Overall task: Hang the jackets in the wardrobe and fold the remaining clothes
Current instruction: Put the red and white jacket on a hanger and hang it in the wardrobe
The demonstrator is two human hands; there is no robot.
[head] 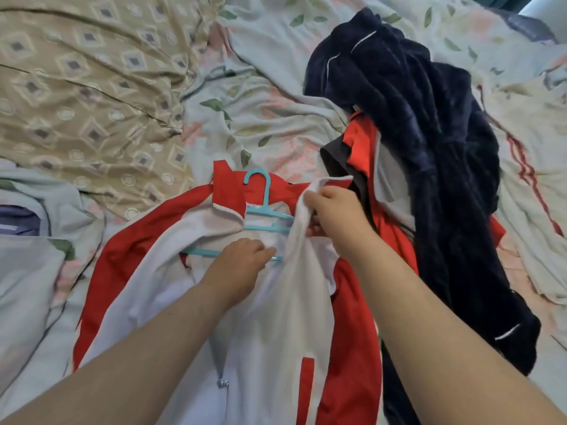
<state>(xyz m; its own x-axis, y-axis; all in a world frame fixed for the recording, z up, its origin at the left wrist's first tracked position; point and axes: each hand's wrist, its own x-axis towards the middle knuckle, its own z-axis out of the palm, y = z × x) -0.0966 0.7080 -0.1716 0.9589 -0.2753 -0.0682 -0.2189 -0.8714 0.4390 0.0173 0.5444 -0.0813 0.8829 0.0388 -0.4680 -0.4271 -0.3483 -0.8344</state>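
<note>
Bed-spread red-and-white jacket (pixel 171 286): its shoulder, pinched by right hand (pixel 333 216), should be eased over the hanger (pixel 260 222), gripped at six o'clock by left hand (pixel 241 265).

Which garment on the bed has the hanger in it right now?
The red and white jacket, nearest the person, holds the teal hanger; the dark navy garment has none.

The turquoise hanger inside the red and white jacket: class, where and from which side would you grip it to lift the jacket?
Grip the turquoise hanger at its hook and neck, reaching from the collar end: only that part sticks clear of the red and white jacket.
</note>
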